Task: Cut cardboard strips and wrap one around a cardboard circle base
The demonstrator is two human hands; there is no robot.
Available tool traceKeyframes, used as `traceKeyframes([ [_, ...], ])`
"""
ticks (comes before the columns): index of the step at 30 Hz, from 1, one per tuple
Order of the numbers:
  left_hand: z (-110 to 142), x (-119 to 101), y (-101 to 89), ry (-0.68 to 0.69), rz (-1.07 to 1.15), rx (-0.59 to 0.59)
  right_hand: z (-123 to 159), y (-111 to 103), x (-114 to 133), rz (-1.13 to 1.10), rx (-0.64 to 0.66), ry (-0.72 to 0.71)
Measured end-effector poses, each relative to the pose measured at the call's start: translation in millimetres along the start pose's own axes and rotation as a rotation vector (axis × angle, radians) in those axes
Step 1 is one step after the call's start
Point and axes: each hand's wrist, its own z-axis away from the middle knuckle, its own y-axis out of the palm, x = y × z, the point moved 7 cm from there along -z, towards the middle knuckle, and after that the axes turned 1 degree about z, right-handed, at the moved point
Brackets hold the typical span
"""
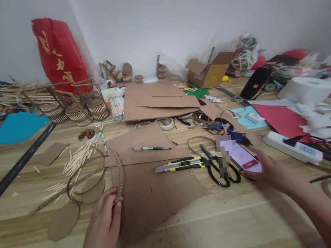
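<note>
My left hand (pixel 105 220) rests at the near left edge of a large brown cardboard sheet (pixel 156 193), its fingers pinched on the end of a ribbed cardboard strip (pixel 119 174) that curves away from it. My right hand (pixel 269 171) lies on the wooden floor to the right, fingers closed around the lower end of a smartphone (pixel 243 158) with a lit screen. Black scissors (pixel 219 169) and a yellow utility knife (pixel 179 165) lie between the two hands. A pen (pixel 152 147) sits on the cardboard further back.
Cardboard discs (pixel 63 221), strips and loose wooden sticks (pixel 76 157) lie at the left. Small woven stick baskets (pixel 76 109), a red bag (pixel 58 52) and flat cardboard sheets (pixel 156 101) stand further back. A white power strip (pixel 295 148) with cables, red paper (pixel 276 118) and a paper roll (pixel 307 88) occupy the right.
</note>
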Motion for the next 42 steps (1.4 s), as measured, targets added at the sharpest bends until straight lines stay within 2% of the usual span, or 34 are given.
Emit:
traceKeyframes([
  [3,0.7,-0.6,1.4,0.005,-0.003,0.004,3.0,2.8,6.8,0.008,0.035,-0.009],
  [8,2.2,0.2,0.9,0.011,-0.011,-0.017,9.4,4.2,10.0,0.001,0.001,0.005],
  [12,2.8,0.8,1.8,0.021,-0.014,-0.029,20.4,0.8,9.7,-0.065,-0.082,0.009],
  [18,2.7,3.0,3.1,0.022,-0.005,-0.046,29.2,-15.8,8.8,-0.081,-0.254,0.062],
  [23,2.0,1.7,2.2,0.030,-0.008,-0.045,16.5,-12.7,2.5,-0.034,-0.218,0.120],
  [28,1.0,-1.1,0.8,0.019,-0.005,-0.045,7.8,-5.3,-2.6,0.078,-0.215,0.084],
  [30,0.3,-1.3,-1.0,-0.003,0.003,-0.050,9.2,-10.7,3.7,0.144,-0.285,0.003],
  [34,-0.8,-1.7,-9.5,-0.068,0.042,-0.073,21.8,-28.1,48.2,0.097,-0.462,-0.386],
  [36,-1.8,-3.8,-15.1,-0.104,0.066,-0.071,29.4,-26.6,81.0,0.014,-0.412,-0.590],
  [39,-6.4,-11.5,-19.0,-0.152,0.113,0.006,45.5,-11.3,137.6,-0.045,-0.250,-0.880],
  [42,-16.2,-24.9,-20.7,-0.151,0.161,0.097,58.6,6.2,183.6,-0.015,-0.154,-1.045],
])
